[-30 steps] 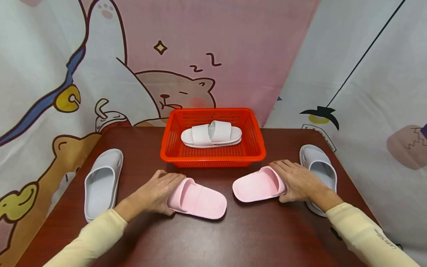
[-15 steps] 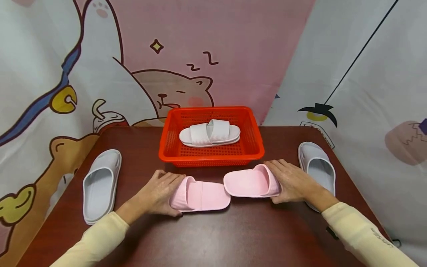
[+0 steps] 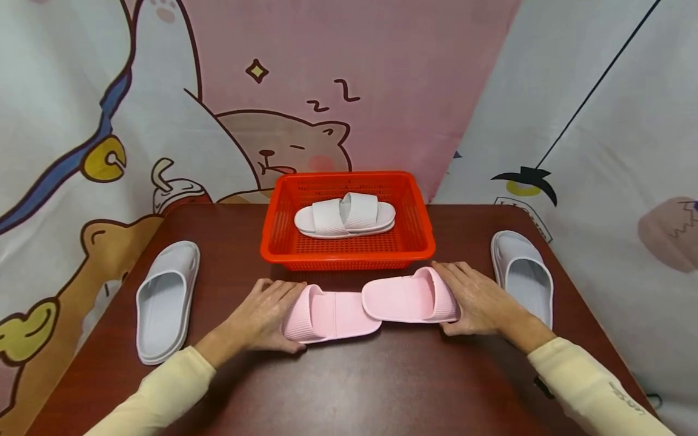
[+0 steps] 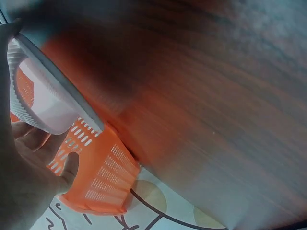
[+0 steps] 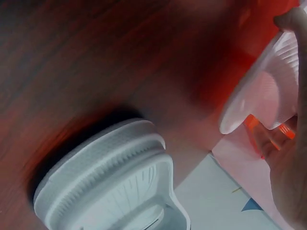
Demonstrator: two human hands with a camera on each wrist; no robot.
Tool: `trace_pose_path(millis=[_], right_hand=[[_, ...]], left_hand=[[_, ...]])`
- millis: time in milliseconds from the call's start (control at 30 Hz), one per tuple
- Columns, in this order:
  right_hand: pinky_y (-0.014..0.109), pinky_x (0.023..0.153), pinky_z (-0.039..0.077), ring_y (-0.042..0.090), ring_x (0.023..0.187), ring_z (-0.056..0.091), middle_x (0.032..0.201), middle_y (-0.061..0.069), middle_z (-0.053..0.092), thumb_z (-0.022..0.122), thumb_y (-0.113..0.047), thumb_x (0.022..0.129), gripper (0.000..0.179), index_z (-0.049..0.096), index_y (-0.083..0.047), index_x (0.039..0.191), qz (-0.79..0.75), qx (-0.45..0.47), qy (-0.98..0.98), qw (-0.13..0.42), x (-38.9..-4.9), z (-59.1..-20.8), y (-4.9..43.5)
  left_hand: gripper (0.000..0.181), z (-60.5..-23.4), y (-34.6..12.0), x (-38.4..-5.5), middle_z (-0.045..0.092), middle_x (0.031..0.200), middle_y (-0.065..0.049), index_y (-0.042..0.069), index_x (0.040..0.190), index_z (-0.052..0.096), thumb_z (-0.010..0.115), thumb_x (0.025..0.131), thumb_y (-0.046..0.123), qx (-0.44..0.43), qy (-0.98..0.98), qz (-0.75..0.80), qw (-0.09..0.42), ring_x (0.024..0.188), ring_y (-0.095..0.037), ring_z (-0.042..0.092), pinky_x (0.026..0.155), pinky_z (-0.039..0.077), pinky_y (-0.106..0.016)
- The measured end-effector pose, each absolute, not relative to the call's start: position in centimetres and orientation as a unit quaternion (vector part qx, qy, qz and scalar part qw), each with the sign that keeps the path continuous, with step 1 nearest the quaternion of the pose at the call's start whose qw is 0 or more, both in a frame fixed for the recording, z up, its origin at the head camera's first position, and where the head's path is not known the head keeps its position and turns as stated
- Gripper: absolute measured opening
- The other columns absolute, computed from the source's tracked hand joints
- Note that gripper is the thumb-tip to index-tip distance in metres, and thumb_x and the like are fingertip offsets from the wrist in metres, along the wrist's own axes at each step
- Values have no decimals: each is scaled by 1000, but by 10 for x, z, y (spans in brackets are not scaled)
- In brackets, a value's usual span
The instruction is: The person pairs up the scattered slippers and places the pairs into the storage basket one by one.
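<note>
In the head view my left hand (image 3: 267, 315) grips one pink slipper (image 3: 343, 315) by its strap end, thumb at the near side and fingers over the far side. My right hand (image 3: 474, 300) holds the other pink slipper (image 3: 395, 298) the same way from the right. Their heel ends meet in the middle, the right one overlapping the left. Both wrist views show the slipper soles raised off the table, with a thumb and fingers at opposite edges. Just beyond stands a red plastic basket (image 3: 349, 260) bearing a pair of white slippers (image 3: 345, 217), one tucked into the other.
A grey slipper (image 3: 166, 303) lies at the table's left side, and its like, another grey slipper (image 3: 523, 275), lies at the right by my right forearm. The brown table (image 3: 349, 387) ends at a cartoon-printed curtain (image 3: 403, 91) behind the basket.
Both hands have brought the pink slippers together, the right one moving left. A gap lay between their heels earlier; now they overlap. The left slipper has turned more level across the view.
</note>
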State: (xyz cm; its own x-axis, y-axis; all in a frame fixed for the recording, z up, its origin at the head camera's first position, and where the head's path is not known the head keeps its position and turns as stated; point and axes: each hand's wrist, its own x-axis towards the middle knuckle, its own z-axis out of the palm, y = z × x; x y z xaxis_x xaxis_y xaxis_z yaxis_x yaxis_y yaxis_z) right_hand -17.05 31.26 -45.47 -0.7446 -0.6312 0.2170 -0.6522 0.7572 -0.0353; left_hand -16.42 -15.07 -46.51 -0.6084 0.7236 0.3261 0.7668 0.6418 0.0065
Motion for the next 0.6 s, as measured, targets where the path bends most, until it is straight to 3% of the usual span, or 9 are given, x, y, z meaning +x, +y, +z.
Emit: trace_pose_path(millis=[400,600], right_hand=[[44,93,49,25,113,51,134,10,59,83,-57,64,105,48,0,146,85,389,-909,125,-167,-453,302],[44,92,49,24,113,50,134,8,58,83,-57,65,105,48,-1,146,92,389,-909,117,-163,-453,293]], left_hand=[[105,-468,-142,-164,63,122,-10,-1,136,56,82,58,64,-425,-881,-87,188,108,-26,59,88,40,-52],[101,-467,-138,-162,63,124,-9,0,137,57,80,63,64,-421,-888,-76,169,111,-26,58,90,39,-52]])
